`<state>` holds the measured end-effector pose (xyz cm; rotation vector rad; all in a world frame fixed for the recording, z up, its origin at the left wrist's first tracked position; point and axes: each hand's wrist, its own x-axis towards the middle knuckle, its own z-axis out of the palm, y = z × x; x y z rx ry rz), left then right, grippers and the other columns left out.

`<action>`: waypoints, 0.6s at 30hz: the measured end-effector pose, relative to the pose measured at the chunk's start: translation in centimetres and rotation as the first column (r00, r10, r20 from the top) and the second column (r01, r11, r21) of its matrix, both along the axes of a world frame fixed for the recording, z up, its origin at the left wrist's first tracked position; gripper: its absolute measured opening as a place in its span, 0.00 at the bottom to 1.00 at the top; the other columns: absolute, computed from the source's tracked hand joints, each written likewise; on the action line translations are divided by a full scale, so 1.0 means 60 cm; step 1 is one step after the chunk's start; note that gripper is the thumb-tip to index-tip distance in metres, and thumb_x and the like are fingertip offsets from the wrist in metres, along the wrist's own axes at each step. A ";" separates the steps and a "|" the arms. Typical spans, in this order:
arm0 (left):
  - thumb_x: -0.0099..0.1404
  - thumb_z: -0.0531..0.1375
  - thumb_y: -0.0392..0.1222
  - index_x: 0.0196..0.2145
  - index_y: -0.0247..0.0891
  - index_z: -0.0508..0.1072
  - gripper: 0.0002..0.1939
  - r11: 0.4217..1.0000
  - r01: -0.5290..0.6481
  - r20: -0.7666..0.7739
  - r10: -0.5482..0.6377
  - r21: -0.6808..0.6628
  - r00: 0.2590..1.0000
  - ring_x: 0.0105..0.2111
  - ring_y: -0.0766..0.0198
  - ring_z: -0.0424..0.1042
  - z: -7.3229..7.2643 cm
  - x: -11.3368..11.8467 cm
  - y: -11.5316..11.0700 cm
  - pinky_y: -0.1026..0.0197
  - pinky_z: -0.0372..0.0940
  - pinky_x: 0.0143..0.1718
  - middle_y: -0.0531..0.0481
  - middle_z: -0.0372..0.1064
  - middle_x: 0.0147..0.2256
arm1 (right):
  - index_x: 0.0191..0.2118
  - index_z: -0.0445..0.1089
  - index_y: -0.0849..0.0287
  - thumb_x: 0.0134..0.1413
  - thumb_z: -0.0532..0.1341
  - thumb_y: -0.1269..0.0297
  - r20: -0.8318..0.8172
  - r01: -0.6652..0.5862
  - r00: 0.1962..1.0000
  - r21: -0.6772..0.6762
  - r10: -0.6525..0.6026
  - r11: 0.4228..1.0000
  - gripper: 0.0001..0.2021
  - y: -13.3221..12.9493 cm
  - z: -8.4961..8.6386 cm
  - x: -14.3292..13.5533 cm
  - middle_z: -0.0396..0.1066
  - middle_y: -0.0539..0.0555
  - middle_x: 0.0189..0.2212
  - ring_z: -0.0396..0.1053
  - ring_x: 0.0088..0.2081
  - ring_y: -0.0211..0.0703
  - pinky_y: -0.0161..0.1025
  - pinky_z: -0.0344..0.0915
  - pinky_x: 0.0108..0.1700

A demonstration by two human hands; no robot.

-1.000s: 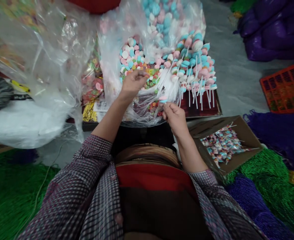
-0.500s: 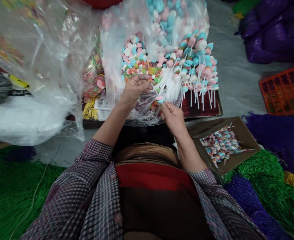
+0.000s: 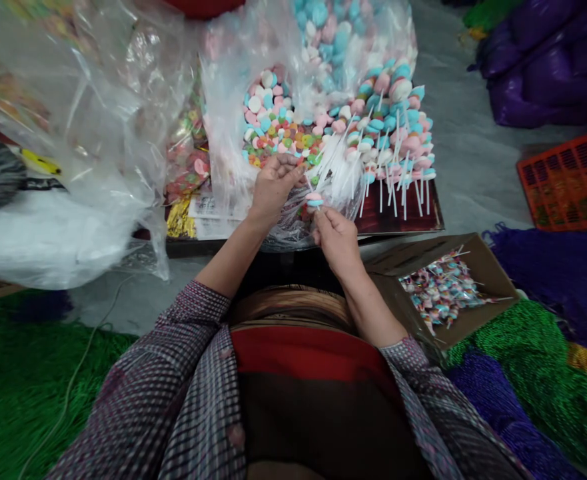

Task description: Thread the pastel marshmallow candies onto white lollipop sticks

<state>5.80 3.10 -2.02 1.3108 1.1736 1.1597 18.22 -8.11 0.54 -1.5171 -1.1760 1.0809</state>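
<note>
Between my hands is a pink and blue candy on a white stick. My right hand pinches the stick just below it. Up and to the left, my left hand has thumb and fingertips pressed together around a small reddish-orange candy, partly hidden by the fingers. Beyond the hands lie small coloured ring candies and pink, white and blue candies on clear plastic. White sticks lie in a bunch to the right, next to a pile of finished candy sticks.
Clear plastic bags cover the left side of the dark table. A cardboard box with wrapped candies stands at the right. Farther right are an orange crate, purple bundles and green strands.
My right hand has shifted slightly left with the pink and blue candy. My left hand has moved a little right and down, closer to it.
</note>
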 end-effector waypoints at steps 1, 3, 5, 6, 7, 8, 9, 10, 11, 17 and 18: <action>0.71 0.61 0.41 0.43 0.43 0.69 0.04 1.000 0.007 -0.002 -0.007 -0.002 1.000 0.35 0.67 0.78 0.000 0.000 -0.003 0.61 0.74 0.40 0.52 0.76 0.34 | 0.27 0.64 0.53 0.63 0.56 0.49 0.013 -0.005 1.000 0.004 0.005 1.000 0.17 -0.001 -0.001 -0.002 0.57 0.43 0.16 0.55 0.22 0.36 0.37 0.55 0.30; 0.73 0.60 0.43 0.42 0.43 0.69 0.04 0.999 0.039 0.002 -0.039 -0.010 0.999 0.35 0.68 0.79 0.002 -0.001 -0.007 0.61 0.74 0.41 0.52 0.76 0.33 | 0.28 0.65 0.53 0.63 0.57 0.47 0.050 -0.009 0.999 0.013 0.008 1.000 0.18 -0.002 -0.004 -0.002 0.57 0.44 0.17 0.56 0.23 0.37 0.36 0.55 0.31; 0.74 0.59 0.46 0.41 0.42 0.69 0.06 0.997 0.071 0.020 -0.070 -0.020 0.997 0.35 0.68 0.79 0.004 -0.003 -0.007 0.62 0.74 0.41 0.52 0.76 0.34 | 0.30 0.69 0.53 0.63 0.57 0.45 0.092 -0.008 0.996 0.026 0.005 1.000 0.18 -0.001 -0.008 0.004 0.57 0.45 0.18 0.58 0.25 0.38 0.36 0.56 0.31; 0.75 0.58 0.47 0.40 0.42 0.69 0.07 0.996 0.080 0.034 -0.079 -0.029 0.996 0.35 0.68 0.80 0.004 -0.004 -0.005 0.62 0.74 0.40 0.52 0.76 0.34 | 0.31 0.70 0.53 0.62 0.57 0.44 0.109 -0.007 0.994 0.035 0.003 0.999 0.18 0.000 -0.009 0.008 0.58 0.45 0.19 0.59 0.26 0.39 0.36 0.56 0.31; 0.76 0.56 0.47 0.40 0.42 0.68 0.08 0.995 0.086 0.051 -0.084 -0.042 0.995 0.35 0.67 0.80 0.004 -0.005 -0.002 0.62 0.73 0.39 0.52 0.76 0.34 | 0.33 0.72 0.54 0.62 0.58 0.44 0.124 -0.011 0.992 0.045 0.005 0.999 0.18 0.001 -0.011 0.012 0.59 0.46 0.20 0.61 0.27 0.40 0.36 0.57 0.31; 0.77 0.55 0.47 0.39 0.42 0.68 0.09 0.994 0.090 0.069 -0.086 -0.056 0.994 0.34 0.67 0.80 0.004 -0.005 0.001 0.62 0.73 0.38 0.52 0.76 0.34 | 0.34 0.73 0.54 0.62 0.58 0.44 0.134 -0.015 0.991 0.054 0.007 0.998 0.18 0.002 -0.013 0.017 0.60 0.47 0.20 0.62 0.28 0.40 0.35 0.58 0.31; 0.77 0.55 0.46 0.38 0.41 0.69 0.10 0.993 0.094 0.084 -0.088 -0.070 0.993 0.34 0.67 0.80 0.003 -0.006 0.004 0.63 0.73 0.37 0.52 0.76 0.34 | 0.35 0.74 0.54 0.62 0.59 0.45 0.140 -0.019 0.990 0.061 0.011 0.998 0.18 0.002 -0.015 0.021 0.61 0.47 0.21 0.64 0.28 0.41 0.36 0.58 0.31; 0.77 0.54 0.45 0.39 0.41 0.69 0.09 0.992 0.101 0.094 -0.093 -0.082 0.991 0.33 0.67 0.80 0.003 -0.006 0.006 0.63 0.72 0.36 0.51 0.76 0.34 | 0.35 0.75 0.55 0.62 0.59 0.45 0.143 -0.026 0.990 0.065 0.017 0.998 0.18 0.002 -0.017 0.025 0.62 0.47 0.21 0.65 0.29 0.41 0.36 0.59 0.31; 0.77 0.55 0.44 0.39 0.41 0.70 0.08 0.990 0.110 0.101 -0.101 -0.092 0.990 0.33 0.67 0.80 0.002 -0.007 0.009 0.62 0.72 0.35 0.51 0.76 0.34 | 0.36 0.76 0.55 0.62 0.60 0.46 0.144 -0.036 0.989 0.065 0.027 0.997 0.17 0.002 -0.019 0.030 0.63 0.48 0.21 0.65 0.29 0.41 0.36 0.59 0.31; 0.73 0.58 0.39 0.40 0.39 0.74 0.05 0.965 0.205 0.185 -0.174 -0.163 0.967 0.34 0.67 0.79 0.011 -0.007 -0.004 0.61 0.74 0.39 0.49 0.79 0.36 | 0.38 0.76 0.54 0.60 0.61 0.44 0.103 -0.023 0.994 0.031 0.020 0.999 0.18 -0.003 -0.021 0.041 0.60 0.44 0.20 0.59 0.24 0.38 0.36 0.57 0.30; 0.72 0.59 0.39 0.38 0.39 0.74 0.05 0.951 0.245 0.241 -0.198 -0.186 0.950 0.34 0.67 0.79 0.014 -0.003 -0.013 0.61 0.74 0.40 0.49 0.79 0.37 | 0.38 0.76 0.53 0.61 0.61 0.43 0.083 -0.012 0.997 0.025 0.010 1.000 0.18 -0.003 -0.019 0.038 0.59 0.44 0.19 0.58 0.23 0.38 0.36 0.57 0.30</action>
